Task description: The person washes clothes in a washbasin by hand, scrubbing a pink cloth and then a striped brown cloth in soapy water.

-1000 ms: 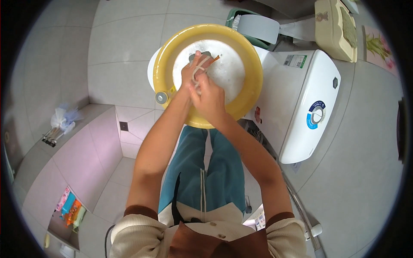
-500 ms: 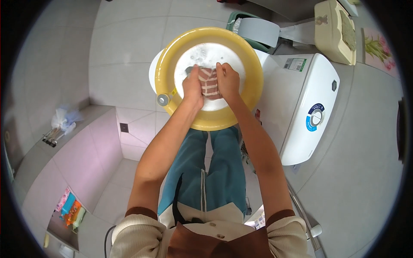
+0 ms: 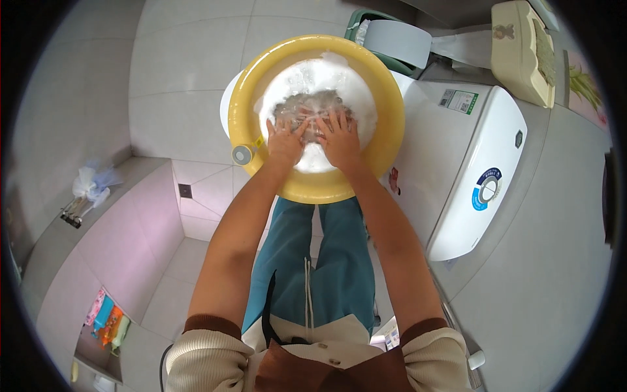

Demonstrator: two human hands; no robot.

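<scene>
A yellow round basin (image 3: 313, 192) in front of me holds water topped with white foam (image 3: 287, 81). Both of my hands are in its middle, palms down and side by side. My left hand (image 3: 285, 140) has its fingers stretched out and spread at the water. My right hand (image 3: 340, 138) is likewise spread out. Between and under the fingers lies the brownish cloth with pale stripes (image 3: 313, 133), mostly hidden by stirred water and my hands. Neither hand appears closed around it.
A white appliance with a round dial (image 3: 488, 189) stands right of the basin. Behind it are a green bin with a grey lid (image 3: 397, 44) and a cream box (image 3: 516, 55). A grey round knob (image 3: 242, 155) sits at the basin's left rim. Clips and white mesh (image 3: 88, 186) lie on the left ledge.
My hands have gone from gripping the raised, bunched cloth to lying spread over it, lower in the basin. The cloth has sunk into the water, which is now stirred up.
</scene>
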